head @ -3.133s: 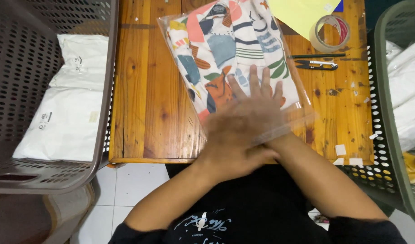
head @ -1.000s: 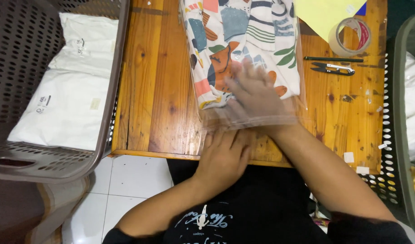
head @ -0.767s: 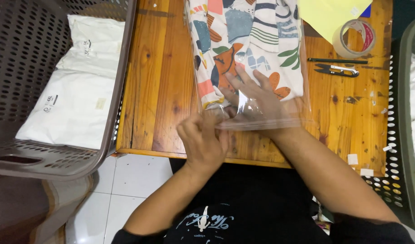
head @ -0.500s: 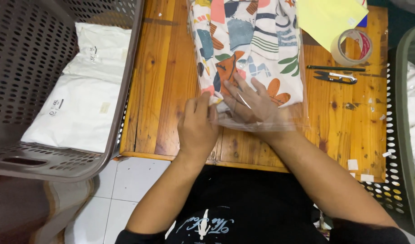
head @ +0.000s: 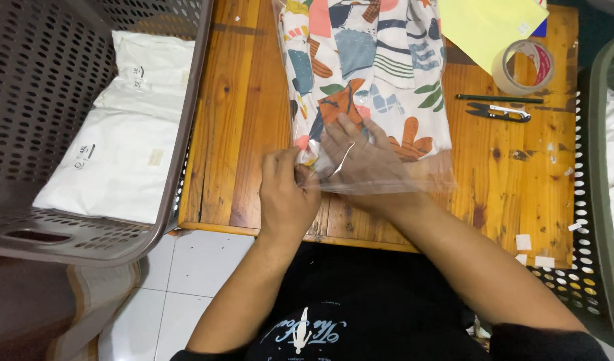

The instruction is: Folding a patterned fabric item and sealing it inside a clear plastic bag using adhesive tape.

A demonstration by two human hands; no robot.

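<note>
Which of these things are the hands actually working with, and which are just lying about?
In use:
left hand
right hand
clear bag
patterned cloth

Lying about:
tape roll
snips
pen
yellow paper
left basket of white packets

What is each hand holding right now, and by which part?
The left hand pinches the near left corner of the clear plastic bag around the patterned cloth. The right hand presses flat inside the bag's open end.
</note>
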